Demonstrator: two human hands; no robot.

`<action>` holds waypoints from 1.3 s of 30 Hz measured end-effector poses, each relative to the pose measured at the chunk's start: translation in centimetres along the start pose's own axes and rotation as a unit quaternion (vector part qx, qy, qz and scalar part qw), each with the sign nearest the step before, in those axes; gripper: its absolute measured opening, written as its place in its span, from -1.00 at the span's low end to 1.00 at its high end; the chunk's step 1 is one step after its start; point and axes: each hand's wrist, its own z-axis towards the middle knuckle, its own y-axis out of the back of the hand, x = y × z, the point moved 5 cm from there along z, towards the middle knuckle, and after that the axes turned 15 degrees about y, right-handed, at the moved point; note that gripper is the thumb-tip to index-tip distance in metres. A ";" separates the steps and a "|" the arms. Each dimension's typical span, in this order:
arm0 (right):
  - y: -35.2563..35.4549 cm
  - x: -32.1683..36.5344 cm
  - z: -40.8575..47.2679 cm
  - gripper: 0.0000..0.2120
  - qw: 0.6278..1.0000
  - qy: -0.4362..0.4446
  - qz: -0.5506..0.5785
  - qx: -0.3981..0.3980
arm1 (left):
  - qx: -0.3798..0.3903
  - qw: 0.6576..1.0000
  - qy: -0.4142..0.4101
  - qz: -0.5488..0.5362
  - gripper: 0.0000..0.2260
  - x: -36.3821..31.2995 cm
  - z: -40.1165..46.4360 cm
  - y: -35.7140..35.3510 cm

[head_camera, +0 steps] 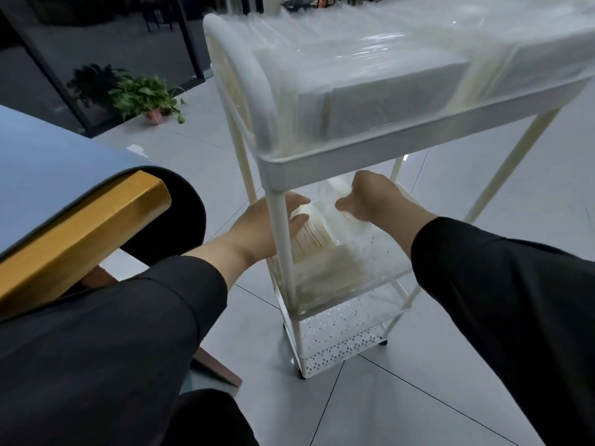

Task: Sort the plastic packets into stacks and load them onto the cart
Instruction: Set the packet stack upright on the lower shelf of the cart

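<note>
White three-tier cart at twelve to three o'clock, top tray already heaped with stacked plastic packets. Blue-topped table at nine o'clock; potted plant on the floor at eleven. Middle tray holding the stack being loaded, near centre. Left hand flat against the stack's near left side, fingers fairly straight; right hand curled round its far top edge, exact grip blurred. Probably best: ease down level, square the edges against the tray wall, release both sides together to avoid slippery packets fanning out.
</note>
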 end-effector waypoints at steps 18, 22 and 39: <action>-3.8 -0.2 0.2 -0.68 0.991 0.013 0.053 0.123 | -0.011 0.993 -0.012 0.119 -0.46 -0.7 0.7 -1.8; -3.9 -0.2 -0.9 -0.55 0.966 0.009 0.236 0.103 | -0.023 0.993 -0.029 0.116 -0.39 -0.7 0.4 -1.6; -4.2 -2.3 -4.0 -0.60 0.957 0.037 0.288 0.014 | 0.025 0.988 -0.081 0.131 -0.53 -4.8 -0.3 0.0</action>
